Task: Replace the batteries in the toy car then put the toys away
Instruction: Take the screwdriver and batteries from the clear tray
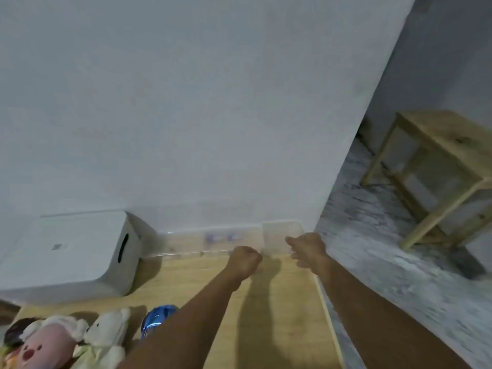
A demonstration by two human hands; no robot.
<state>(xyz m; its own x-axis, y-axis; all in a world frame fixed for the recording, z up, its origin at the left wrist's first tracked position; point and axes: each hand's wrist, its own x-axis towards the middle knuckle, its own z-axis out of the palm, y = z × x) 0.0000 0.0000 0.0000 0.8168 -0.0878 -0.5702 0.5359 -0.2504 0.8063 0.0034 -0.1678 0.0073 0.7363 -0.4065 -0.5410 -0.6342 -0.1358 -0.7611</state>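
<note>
Wooden table [279, 302], left hand [245, 262] fisted, right hand [306, 249] at clear box [282, 235]

Wooden table [277, 302], glossy toy car [157, 319], plush toys [106, 334]

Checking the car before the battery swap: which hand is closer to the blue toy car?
Left. The left hand is up-right of the blue toy car; the right hand is farther right.

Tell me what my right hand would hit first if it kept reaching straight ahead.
Probably the clear plastic lid standing against the wall; your right hand looks already at its edge, though blur hides whether they touch.
</note>
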